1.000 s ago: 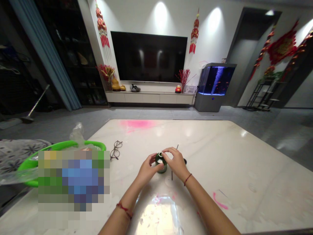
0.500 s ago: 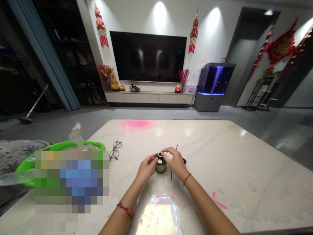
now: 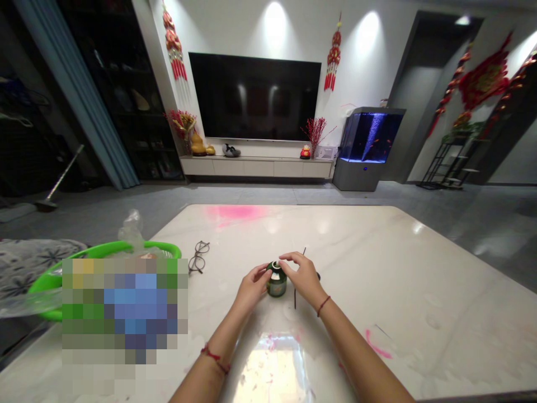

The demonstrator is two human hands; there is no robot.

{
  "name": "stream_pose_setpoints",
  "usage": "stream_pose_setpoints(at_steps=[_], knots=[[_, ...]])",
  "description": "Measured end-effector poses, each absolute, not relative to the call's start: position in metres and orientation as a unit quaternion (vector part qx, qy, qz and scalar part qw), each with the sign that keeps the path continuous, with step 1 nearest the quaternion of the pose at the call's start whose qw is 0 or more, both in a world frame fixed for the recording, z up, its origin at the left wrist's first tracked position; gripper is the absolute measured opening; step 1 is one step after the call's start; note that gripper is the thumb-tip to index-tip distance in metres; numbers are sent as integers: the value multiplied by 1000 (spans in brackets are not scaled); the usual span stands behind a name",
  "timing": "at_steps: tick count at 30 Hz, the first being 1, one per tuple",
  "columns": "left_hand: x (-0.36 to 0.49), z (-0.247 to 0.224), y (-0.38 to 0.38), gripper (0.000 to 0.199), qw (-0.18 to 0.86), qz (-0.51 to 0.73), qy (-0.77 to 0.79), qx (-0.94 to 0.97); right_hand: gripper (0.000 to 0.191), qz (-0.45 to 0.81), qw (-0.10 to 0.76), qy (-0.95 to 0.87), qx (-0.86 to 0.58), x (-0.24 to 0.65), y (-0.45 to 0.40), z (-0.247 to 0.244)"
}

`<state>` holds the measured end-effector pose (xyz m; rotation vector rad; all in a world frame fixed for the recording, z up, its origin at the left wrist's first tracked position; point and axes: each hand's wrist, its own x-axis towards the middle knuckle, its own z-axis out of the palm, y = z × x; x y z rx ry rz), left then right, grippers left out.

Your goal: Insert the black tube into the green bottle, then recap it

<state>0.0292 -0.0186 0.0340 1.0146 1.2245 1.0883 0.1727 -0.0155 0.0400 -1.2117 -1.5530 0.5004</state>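
A small dark green glass bottle [image 3: 277,286] with a pale ring at its mouth stands upright on the marble-look table [image 3: 356,240]. My left hand [image 3: 253,288] is closed around the bottle's left side near the shoulder. At the mouth, the thumb and fingers of my right hand [image 3: 304,278] are bent together; whatever is between them is too small to make out. Thin dark sticks [image 3: 295,299] lie beside the bottle, partly under my right hand. A dark round piece [image 3: 319,276] shows just behind that hand, mostly hidden.
On the left a green basket [image 3: 168,246] holds plastic bags, and a blurred-out patch covers much of it. Eyeglasses [image 3: 198,257] lie between the basket and the bottle. Pink stains [image 3: 237,212] mark the table. Across the floor stand a TV cabinet [image 3: 258,168] and a fish tank [image 3: 369,137].
Almost nothing differs. My left hand stays on the bottle, and my right fingers have shifted very slightly at its mouth.
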Motion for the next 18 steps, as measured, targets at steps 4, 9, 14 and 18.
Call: stream_pose_setpoints(at_steps=[4, 9, 14, 18], knots=[[29, 34, -18, 46, 569, 460, 528, 431, 16, 214, 543, -633, -509, 183, -11, 41], [30, 35, -19, 46, 560, 455, 536, 438, 17, 205, 506, -641, -540, 201, -8, 44], [30, 37, -20, 44, 559, 455, 538, 437, 16, 106, 282, -730, -613, 212, -14, 42], [30, 38, -21, 43, 558, 450, 541, 440, 18, 22, 133, -753, -644, 206, -22, 40]])
